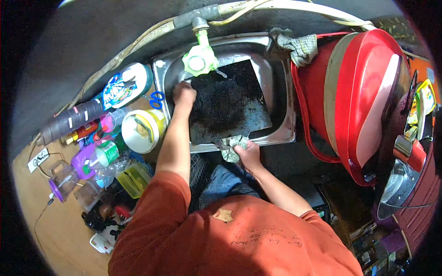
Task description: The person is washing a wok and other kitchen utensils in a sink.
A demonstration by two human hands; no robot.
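Note:
A flat, dark, roughly square panel lies over a stainless steel sink, its surface stained with a paler patch at the lower right. My left hand is curled around the panel's left edge near its far corner. In my right hand is a crumpled checked cloth, pressed at the panel's near edge. A tap with a green plastic knob juts out over the far side of the panel, and a thin streak of water seems to fall beneath it.
Right of the sink leans a large red plastic basin. Another checked cloth hangs on the sink's far right corner. At left stand a white bucket, blue-handled scissors, stacked dark cups and a blender jug. Pipe runs behind.

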